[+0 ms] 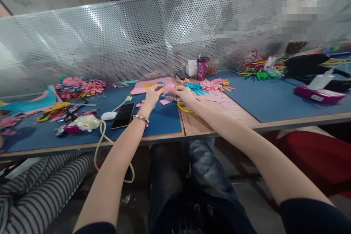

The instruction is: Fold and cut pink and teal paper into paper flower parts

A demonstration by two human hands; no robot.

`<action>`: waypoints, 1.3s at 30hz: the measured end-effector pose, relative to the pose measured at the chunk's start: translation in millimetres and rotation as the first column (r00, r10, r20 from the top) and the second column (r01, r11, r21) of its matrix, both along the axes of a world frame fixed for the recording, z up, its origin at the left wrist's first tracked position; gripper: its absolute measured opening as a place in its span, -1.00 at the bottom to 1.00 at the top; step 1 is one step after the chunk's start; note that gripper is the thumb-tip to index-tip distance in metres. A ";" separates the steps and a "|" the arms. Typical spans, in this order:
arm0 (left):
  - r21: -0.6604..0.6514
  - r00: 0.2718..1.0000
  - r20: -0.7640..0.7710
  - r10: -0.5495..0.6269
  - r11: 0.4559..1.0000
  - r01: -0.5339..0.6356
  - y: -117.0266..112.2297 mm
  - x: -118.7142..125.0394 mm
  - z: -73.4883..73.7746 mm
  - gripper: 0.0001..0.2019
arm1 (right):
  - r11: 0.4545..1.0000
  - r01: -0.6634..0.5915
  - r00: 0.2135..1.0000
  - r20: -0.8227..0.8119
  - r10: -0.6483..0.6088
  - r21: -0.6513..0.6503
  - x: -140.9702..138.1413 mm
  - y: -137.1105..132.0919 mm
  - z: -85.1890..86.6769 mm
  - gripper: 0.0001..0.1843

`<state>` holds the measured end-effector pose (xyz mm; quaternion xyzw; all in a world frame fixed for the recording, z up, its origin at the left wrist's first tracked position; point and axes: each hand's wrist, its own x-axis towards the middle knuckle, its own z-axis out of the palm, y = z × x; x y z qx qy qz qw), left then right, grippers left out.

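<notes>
Both my arms reach out over the blue table mat (161,120). My left hand (153,94) pinches a small pink paper piece (168,88) between thumb and fingers. My right hand (183,94) is closed on yellow-handled scissors (179,103), whose blades point left toward the pink piece. Pink sheets (145,87) lie just behind my hands. Pink scraps (165,101) sit on the mat under them.
A black phone (123,115), white charger (108,116) and glue gun (82,123) lie at left. Paper flowers (79,86) and a purple cup (202,68) stand by the perforated metal screen (137,40). A person in striped sleeves (41,186) sits at left.
</notes>
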<state>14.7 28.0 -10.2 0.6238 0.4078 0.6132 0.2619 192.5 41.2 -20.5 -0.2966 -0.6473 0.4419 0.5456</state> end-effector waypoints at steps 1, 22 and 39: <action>-0.004 1.000 0.003 0.003 1.000 -0.003 0.0 0.1 0.2 -0.74 | 1.000 -0.006 1.000 -0.002 0.006 -0.002 -0.2 0.4 -0.3 -0.59; -0.056 0.997 0.080 0.016 0.998 -0.012 -0.1 -2.1 1.4 -0.69 | 0.996 -0.039 0.990 -0.136 0.027 -0.084 0.9 -3.1 4.4 -0.67; -0.007 0.997 0.077 0.006 1.000 -0.005 -12.5 8.5 8.2 -0.72 | 0.997 -0.070 0.997 0.026 0.071 -0.037 -2.6 -7.4 0.7 -0.65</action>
